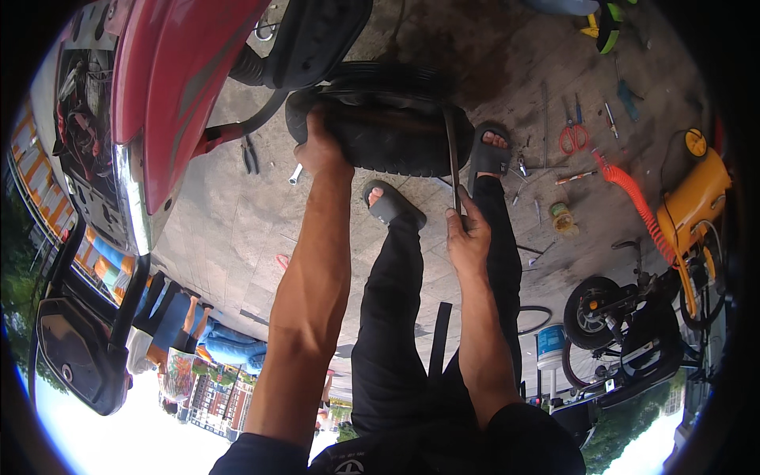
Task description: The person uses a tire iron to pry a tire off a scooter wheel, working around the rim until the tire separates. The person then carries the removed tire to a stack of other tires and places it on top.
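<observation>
A black scooter tyre [388,142] lies across the ground before my feet, its tread side toward me. My left hand [323,149] is closed over the tyre's left end; some fingertips are hidden behind it. My right hand [469,236] grips the near end of a long flat metal tyre lever [451,146]. The lever's far end reaches over the right part of the tyre, and whether it is under the bead I cannot tell. My sandalled feet stand close to the tyre, the right foot [492,150] by its right end.
A red scooter [182,87] stands at the left, with pliers [250,155] and a socket tool [295,174] on the paving nearby. Red-handled scissors [573,138], several small tools and an open tin [562,218] lie at the right. Beyond are a yellow compressor [697,202] with an orange coiled hose [629,194] and another bike.
</observation>
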Demonstrator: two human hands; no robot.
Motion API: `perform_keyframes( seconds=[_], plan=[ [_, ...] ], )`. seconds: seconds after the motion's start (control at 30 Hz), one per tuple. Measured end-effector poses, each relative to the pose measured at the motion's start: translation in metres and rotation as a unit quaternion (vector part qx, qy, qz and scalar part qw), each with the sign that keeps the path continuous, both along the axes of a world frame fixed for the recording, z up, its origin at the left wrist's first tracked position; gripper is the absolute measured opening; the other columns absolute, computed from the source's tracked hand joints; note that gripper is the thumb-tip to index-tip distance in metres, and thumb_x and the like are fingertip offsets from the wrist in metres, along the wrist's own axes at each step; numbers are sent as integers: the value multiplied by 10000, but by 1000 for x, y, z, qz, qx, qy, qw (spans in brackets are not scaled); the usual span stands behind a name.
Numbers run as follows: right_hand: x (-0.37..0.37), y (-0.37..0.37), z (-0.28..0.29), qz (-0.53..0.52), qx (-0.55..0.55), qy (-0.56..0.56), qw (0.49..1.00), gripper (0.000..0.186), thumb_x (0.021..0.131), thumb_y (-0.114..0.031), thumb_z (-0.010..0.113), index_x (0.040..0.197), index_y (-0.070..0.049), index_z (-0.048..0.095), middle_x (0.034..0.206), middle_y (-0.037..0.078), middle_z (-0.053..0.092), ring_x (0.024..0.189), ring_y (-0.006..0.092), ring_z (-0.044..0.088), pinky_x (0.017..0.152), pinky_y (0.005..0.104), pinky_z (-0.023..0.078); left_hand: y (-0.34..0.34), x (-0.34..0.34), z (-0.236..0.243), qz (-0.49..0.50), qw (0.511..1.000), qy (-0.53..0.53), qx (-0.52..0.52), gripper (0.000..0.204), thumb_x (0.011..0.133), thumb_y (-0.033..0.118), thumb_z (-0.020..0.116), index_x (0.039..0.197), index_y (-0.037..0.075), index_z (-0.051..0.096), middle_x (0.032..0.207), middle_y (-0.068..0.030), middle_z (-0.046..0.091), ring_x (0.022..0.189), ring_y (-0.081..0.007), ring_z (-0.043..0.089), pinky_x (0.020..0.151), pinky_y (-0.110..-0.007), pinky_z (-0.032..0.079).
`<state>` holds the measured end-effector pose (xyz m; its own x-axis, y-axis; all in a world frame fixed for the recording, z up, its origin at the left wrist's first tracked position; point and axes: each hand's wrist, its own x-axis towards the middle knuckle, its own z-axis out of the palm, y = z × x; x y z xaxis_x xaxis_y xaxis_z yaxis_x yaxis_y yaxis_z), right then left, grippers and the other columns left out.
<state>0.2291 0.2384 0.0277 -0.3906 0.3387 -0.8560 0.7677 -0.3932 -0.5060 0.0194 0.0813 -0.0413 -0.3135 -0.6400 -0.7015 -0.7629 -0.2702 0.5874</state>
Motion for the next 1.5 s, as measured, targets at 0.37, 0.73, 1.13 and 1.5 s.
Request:
perform_keyframes(
  seconds=[0.37,0.73,1.13,1.5],
  plan=[
    [-39,131,45,347,-73,-59,933,410,963,-70,575,1365,-7,526,1177,139,663,1083,147,609,954,274,451,-12,27,6,13,997,57,47,623,699,208,804,1109,-173,529,1017,-212,632,828,-284,658,729,-387,572],
    [-146,189,101,511,-162,-89,839,412,976,-37,523,1387,-57,529,858,41,616,703,75,491,659,260,455,-2,38,4,-5,996,82,18,579,682,201,823,1099,-104,563,993,-169,656,791,-256,660,718,-365,565],
    [-251,102,91,616,-152,-168,755,434,998,-156,460,1413,-30,487,684,25,554,513,98,453,489,281,398,30,67,5,-22,990,119,-66,710,668,199,851,1182,-111,471,1084,-194,616,896,-266,640,814,-367,540],
    [-174,14,89,450,-41,-62,890,462,930,-101,523,1366,47,484,1004,191,645,867,229,598,776,308,478,51,57,20,12,996,74,-52,820,694,249,841,1242,-142,373,1162,-233,559,1037,-281,578,950,-355,453]
  ],
)
